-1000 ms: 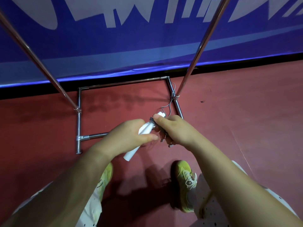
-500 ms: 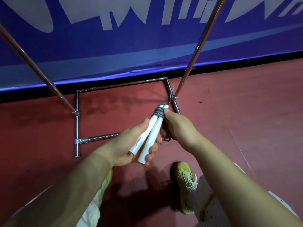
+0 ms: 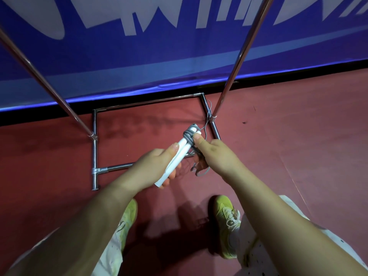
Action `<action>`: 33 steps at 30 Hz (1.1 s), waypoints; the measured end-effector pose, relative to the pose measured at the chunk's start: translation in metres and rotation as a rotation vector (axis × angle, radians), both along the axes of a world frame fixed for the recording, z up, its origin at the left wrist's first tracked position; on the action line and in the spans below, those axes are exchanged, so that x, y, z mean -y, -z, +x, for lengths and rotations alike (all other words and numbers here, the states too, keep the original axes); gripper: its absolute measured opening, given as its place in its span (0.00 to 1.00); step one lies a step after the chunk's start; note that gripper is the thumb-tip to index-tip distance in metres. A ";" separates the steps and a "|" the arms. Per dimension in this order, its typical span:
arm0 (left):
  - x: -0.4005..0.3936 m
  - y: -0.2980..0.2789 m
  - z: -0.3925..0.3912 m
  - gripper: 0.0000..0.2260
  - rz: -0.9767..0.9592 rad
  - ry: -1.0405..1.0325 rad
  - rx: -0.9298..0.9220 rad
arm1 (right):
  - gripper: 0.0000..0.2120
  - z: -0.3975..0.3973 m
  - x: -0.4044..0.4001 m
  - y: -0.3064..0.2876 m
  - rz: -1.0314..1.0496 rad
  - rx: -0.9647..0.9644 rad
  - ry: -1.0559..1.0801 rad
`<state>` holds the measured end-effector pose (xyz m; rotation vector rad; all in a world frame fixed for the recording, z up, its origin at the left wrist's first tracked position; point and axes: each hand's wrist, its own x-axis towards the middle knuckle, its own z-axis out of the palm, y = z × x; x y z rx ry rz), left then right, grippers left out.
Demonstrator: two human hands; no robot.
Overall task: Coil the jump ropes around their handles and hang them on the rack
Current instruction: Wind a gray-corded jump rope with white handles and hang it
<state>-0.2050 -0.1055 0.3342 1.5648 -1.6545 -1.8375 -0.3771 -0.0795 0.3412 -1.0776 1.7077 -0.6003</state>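
Note:
Two white jump rope handles (image 3: 180, 156) lie side by side, pointing up and to the right. My left hand (image 3: 153, 168) grips their lower half. Grey rope (image 3: 189, 135) is wound in a few turns around their top ends. My right hand (image 3: 214, 154) pinches the rope just beside the coil, thumb near the handle tops, and loose loops of the rope hang below its fingers. A thin strand runs from the handles toward the right post of the metal rack (image 3: 235, 70). The rack's top bar is out of view.
The rack's chrome base frame (image 3: 94, 150) lies on the red floor just beyond my hands, with two slanted posts rising left and right. A blue banner (image 3: 179, 56) stands behind it. My yellow-green shoes (image 3: 227, 226) are below.
The handles went from one partly hidden in my left hand to both held side by side and tilted upright. Grey turns of rope now show around their tops.

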 end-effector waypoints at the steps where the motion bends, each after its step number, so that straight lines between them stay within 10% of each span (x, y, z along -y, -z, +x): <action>1: 0.001 0.000 0.000 0.25 -0.022 -0.001 -0.001 | 0.32 0.001 0.000 0.000 -0.025 -0.064 -0.004; 16: 0.015 0.007 0.010 0.30 -0.310 -0.054 0.136 | 0.29 0.011 -0.004 -0.002 -0.169 0.046 -0.004; 25: 0.007 0.004 0.007 0.09 -0.455 -0.029 0.210 | 0.25 0.018 0.000 -0.002 -0.027 0.056 0.124; 33: 0.008 -0.001 0.011 0.23 -0.133 0.003 -0.075 | 0.16 0.009 -0.001 0.002 -0.128 0.191 0.137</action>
